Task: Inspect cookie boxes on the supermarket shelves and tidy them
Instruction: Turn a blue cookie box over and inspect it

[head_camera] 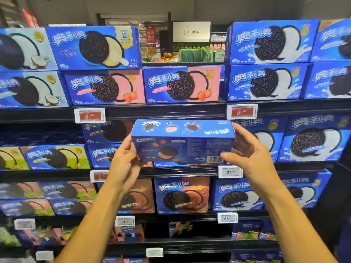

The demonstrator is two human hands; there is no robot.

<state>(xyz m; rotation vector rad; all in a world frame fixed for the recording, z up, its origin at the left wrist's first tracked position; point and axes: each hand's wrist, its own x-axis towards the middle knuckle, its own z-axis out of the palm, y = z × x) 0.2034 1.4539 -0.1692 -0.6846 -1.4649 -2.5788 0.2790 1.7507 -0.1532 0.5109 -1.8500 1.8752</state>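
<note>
- Holding a blue cookie box [183,143] in mid-air before the supermarket shelves [171,111], a person turns its back panel and barcode toward the camera; it hangs in front of the second shelf row, clear of the stock behind.
- The left hand [124,164] grips the box's left end, thumb on the near face, fingers curled behind it.
- The right hand [248,150] grips the right end, thumb pressed beside the barcode, fingers wrapped over the far edge.
- The box looks like thin printed card: probably light, stiff along its edges but easy to dent on the broad faces, and somewhat slick from its glossy finish.
- The cookies inside are likely brittle, so squeezing or dropping would risk damage.
- The short ends, where both hands now sit, seem the safest hold; corners and edges carry pressure best.
- Strawberry boxes [181,84] line the shelf above, over red price tags [89,115].
</note>
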